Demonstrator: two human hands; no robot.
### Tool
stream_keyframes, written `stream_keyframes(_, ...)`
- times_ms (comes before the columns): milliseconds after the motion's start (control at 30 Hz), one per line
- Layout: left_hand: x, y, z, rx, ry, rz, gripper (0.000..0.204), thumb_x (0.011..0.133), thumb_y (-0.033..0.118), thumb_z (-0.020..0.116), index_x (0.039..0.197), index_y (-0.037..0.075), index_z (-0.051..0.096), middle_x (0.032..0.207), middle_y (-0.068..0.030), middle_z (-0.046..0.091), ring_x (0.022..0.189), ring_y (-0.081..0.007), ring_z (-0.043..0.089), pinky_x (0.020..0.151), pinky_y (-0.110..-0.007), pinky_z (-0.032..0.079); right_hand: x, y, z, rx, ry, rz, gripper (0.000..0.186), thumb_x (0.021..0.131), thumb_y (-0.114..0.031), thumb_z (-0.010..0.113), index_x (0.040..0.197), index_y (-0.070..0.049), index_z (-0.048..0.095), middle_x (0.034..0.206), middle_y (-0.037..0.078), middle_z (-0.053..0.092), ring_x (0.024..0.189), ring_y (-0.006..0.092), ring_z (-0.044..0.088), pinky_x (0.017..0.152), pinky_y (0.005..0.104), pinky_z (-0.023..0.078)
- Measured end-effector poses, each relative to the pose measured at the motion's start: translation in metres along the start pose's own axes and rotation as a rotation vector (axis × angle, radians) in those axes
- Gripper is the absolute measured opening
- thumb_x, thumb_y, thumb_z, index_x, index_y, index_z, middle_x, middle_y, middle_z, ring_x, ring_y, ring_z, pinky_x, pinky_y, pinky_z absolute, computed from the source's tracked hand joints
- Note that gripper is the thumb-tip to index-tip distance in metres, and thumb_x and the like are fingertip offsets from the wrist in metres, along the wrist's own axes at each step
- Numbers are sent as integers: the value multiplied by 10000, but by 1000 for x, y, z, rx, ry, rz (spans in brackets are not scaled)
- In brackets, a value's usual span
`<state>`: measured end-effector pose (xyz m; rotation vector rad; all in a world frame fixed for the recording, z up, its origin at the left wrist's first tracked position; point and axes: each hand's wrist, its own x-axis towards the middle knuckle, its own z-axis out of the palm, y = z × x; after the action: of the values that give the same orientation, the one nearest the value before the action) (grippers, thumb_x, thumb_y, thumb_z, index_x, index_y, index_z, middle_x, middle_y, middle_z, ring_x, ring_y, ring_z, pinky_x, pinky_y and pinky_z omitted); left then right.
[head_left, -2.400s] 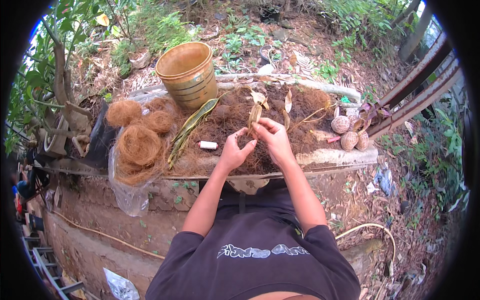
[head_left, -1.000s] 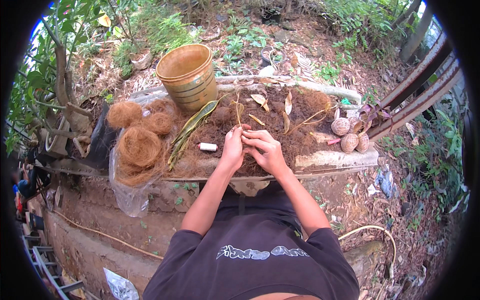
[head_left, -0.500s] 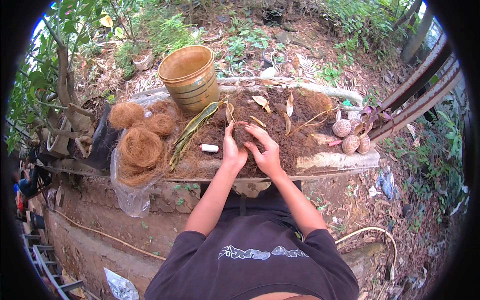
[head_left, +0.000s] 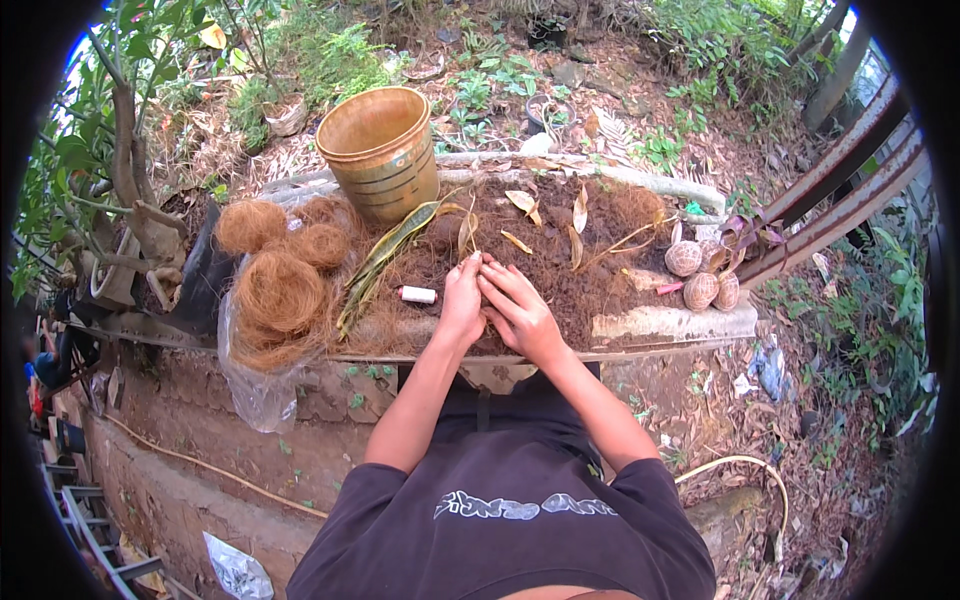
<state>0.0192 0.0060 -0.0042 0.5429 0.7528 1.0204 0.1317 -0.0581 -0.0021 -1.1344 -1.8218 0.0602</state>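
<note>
My left hand (head_left: 463, 303) and my right hand (head_left: 522, 312) are pressed together over a bed of dark soil (head_left: 560, 260). Between the palms is a clump of soil, now hidden by my fingers; half a second ago its dark, round top showed. Left of my hands lies a small spool of white thread (head_left: 418, 295) with red ends. Beyond it rests a long green-and-yellow leaf (head_left: 385, 265). A dry curled leaf (head_left: 467, 231) stands just past my fingertips.
Balls of brown fibre (head_left: 280, 290) sit on a clear plastic bag (head_left: 262, 400) at the left. A tall yellowish pot (head_left: 385, 180) stands at the back. Several net-patterned, thread-wrapped balls (head_left: 701, 290) lie at the right, near rusty metal bars (head_left: 850, 205).
My hands have closed in on each other, the right fingers now lying against the left hand. The clump between them has gone out of sight.
</note>
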Motion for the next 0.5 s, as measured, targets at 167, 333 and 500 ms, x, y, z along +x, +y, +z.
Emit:
stream_keyframes(167,-4,11,7,-45,-110,-125,410,1066,418,352,1110,86,589,1004,-24,648,909,-119,623,777,-305,512,-5,11,2,78,111,186,459,806,-34,706,1256,-6,619,1290,175,615,1231,329,573,1044,445,456)
stream_keyframes(333,0,16,5,-46,-163,-135,472,1050,492,344,1142,109,603,1087,-40,661,996,-148,628,825,-338,510,-9,20,10,444,257,392,471,833,-30,705,1294,-31,611,1300,168,625,1233,294,590,1013,379,475)
stream_keyframes(500,7,-4,9,-287,86,-73,408,1039,454,425,979,96,610,947,-58,652,915,-181,636,789,-336,532,-3,9,7,113,101,211,407,824,-67,730,1225,-45,662,1290,168,615,1225,299,586,1035,387,459)
